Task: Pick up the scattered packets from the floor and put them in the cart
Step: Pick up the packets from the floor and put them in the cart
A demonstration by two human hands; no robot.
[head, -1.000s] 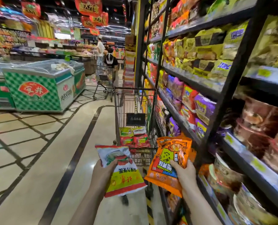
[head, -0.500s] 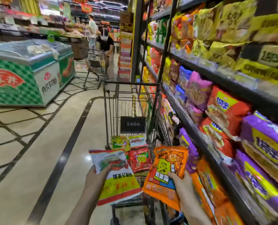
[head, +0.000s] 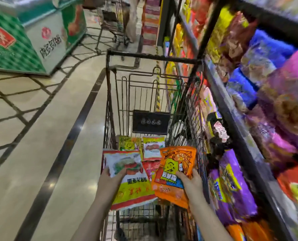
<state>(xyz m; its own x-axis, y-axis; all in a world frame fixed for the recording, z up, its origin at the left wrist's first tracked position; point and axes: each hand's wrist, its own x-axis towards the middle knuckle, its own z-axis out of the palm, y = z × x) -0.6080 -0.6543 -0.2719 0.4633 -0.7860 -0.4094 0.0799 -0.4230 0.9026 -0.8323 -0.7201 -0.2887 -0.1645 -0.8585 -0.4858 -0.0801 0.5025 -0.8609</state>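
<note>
Left hand grips a white-yellow packet, right hand grips an orange packet, both held over the wire cart, where other packets lie.

Readable text: mostly blurred Chinese print, little legible.
Chest freezer, far up-left of the left hand: black Chinese characters on its white end panel, a white character on a red logo on the green side. Yellow-and-white packet in the left hand: upside-down black characters. Orange packet in the right hand: blue label, illegible. Cart placard: four unreadable marks.
</note>
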